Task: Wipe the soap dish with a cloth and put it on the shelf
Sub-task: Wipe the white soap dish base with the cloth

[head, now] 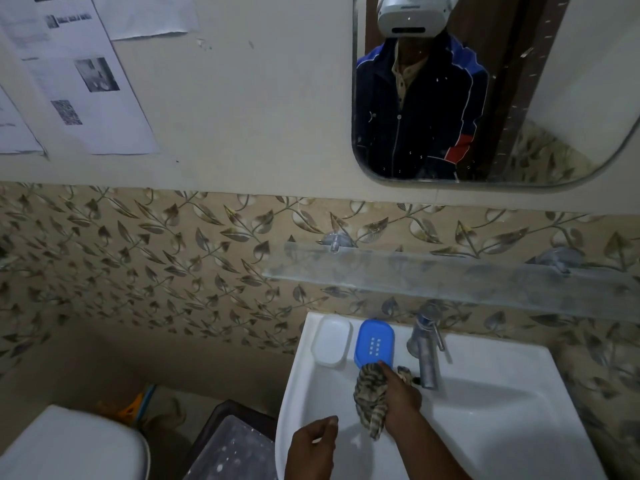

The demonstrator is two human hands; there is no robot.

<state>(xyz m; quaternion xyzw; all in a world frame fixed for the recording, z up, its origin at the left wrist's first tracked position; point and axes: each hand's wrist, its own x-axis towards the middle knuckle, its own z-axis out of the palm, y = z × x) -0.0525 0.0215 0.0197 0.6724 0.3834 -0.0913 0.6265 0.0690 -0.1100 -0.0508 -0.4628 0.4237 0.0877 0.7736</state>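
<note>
A blue soap dish (374, 342) with small drain holes lies on the back ledge of the white sink (502, 393), left of the tap. My right hand (400, 398) grips a striped brown cloth (369, 396) and presses its top against the dish's near edge. Over the sink's front left rim hovers my left hand (313, 441), fingers loosely curled and holding nothing. A frosted glass shelf (450, 275) is fixed to the tiled wall above the sink.
A white soap dish part (331, 340) lies beside the blue one, on its left. The chrome tap (426, 348) stands to the right. A mirror (519, 98) hangs above. A toilet (69, 445) and a dark bin (232, 441) stand at lower left.
</note>
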